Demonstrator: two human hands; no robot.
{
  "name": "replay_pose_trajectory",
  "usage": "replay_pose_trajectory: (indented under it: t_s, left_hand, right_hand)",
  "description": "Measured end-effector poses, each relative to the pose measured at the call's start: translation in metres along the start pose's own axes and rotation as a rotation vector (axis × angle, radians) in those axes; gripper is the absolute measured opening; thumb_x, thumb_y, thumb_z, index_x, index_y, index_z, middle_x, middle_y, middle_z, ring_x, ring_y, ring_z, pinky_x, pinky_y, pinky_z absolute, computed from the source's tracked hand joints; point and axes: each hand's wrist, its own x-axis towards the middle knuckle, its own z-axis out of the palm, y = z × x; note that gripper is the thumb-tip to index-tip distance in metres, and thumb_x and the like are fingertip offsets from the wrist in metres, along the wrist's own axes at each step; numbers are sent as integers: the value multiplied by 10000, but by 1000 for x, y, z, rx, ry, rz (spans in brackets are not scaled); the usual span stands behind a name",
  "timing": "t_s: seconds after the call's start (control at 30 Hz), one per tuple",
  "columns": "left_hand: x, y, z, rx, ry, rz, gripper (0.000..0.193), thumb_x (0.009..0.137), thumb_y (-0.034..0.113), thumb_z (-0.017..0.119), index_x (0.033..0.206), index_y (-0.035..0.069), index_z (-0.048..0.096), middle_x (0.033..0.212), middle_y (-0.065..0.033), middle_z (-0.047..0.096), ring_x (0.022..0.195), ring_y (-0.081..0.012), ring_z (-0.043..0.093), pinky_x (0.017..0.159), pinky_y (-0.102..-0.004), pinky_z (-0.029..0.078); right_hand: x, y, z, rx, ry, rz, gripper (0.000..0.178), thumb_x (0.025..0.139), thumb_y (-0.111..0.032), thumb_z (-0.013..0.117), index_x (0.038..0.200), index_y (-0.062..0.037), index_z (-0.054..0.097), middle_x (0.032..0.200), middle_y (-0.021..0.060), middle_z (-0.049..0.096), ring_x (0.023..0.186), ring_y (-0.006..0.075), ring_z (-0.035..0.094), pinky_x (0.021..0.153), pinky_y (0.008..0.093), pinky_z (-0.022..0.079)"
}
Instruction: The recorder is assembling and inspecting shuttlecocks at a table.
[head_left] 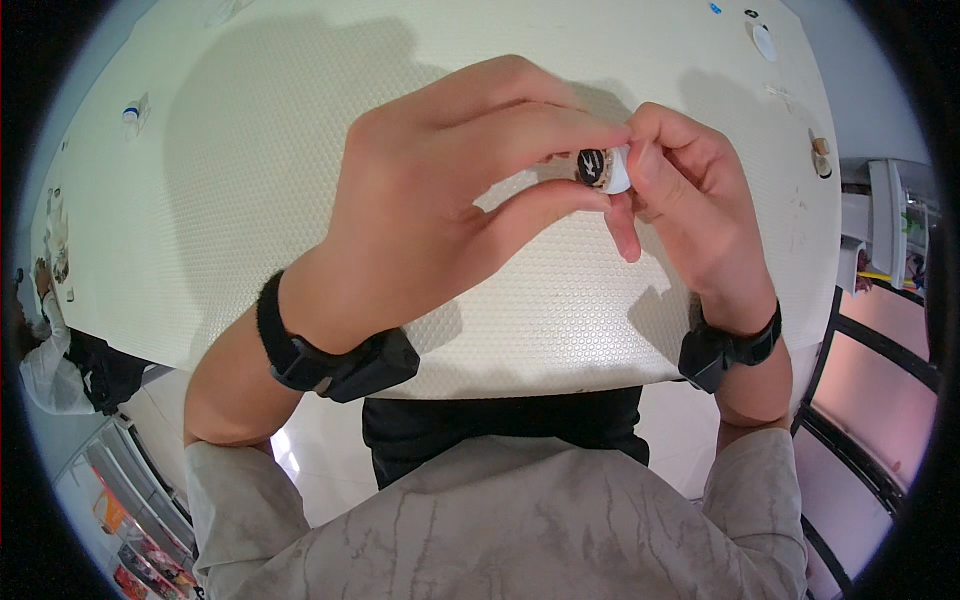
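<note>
Between my hands, above the white table (520,310), is a small rounded object (605,170) with a black disc bearing a white mark, a brownish ring and a white body. My left hand (420,190) grips it from the left, thumb below and index finger above. From the right, my right hand (700,190) pinches at its white side with thumb and bent fingers. Fingertips cover part of the object, so its exact kind cannot be made out. A black band with a dark box sits on each wrist.
A small bottle with a blue cap (131,113) stands far left. At the far right lie a white oval piece (764,42) and a small brown-and-dark item (822,158). Another person (58,350) is at the left edge. Drawers (895,225) stand beyond the right edge.
</note>
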Motion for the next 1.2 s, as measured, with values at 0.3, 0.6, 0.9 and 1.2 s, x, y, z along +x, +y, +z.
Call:
replay_pose_trajectory:
  t_s: [0.3, 0.6, 0.9, 1.2]
  left_hand:
    - [-5, 1, -4, 50, -29, 84, 372, 695, 31, 838, 1051, 31, 730, 955, -107, 705, 761, -182, 670, 638, -259, 534]
    - [-5, -3, -5, -64, -16, -81, 385, 695, 10, 839, 1062, 28, 723, 892, -89, 707, 733, -149, 653, 628, -245, 507]
    - [2, -2, 1, -42, 5, -25, 404, 696, 11, 840, 1082, 35, 721, 909, -86, 702, 776, -161, 671, 677, -253, 548]
    - [-8, 0, -2, 5, 19, -47, 347, 686, 8, 847, 1015, 28, 738, 892, -103, 715, 725, -171, 667, 611, -245, 507]
  right_hand:
    - [0, 3, -2, 39, -83, 43, 310, 1029, -275, 538, 949, 10, 631, 718, 81, 638, 524, 123, 571, 512, 233, 445]
    - [3, 0, 11, -146, 42, -103, 269, 1031, -259, 502, 1051, -6, 592, 841, 75, 656, 662, 146, 641, 604, 263, 519]
    - [4, 2, -3, 10, -17, -110, 189, 973, -153, 635, 1038, 25, 629, 832, 114, 687, 693, 158, 671, 612, 269, 537]
    - [6, 1, 0, 50, -81, 20, 198, 976, -171, 633, 986, 26, 634, 790, 118, 688, 646, 166, 671, 586, 276, 551]
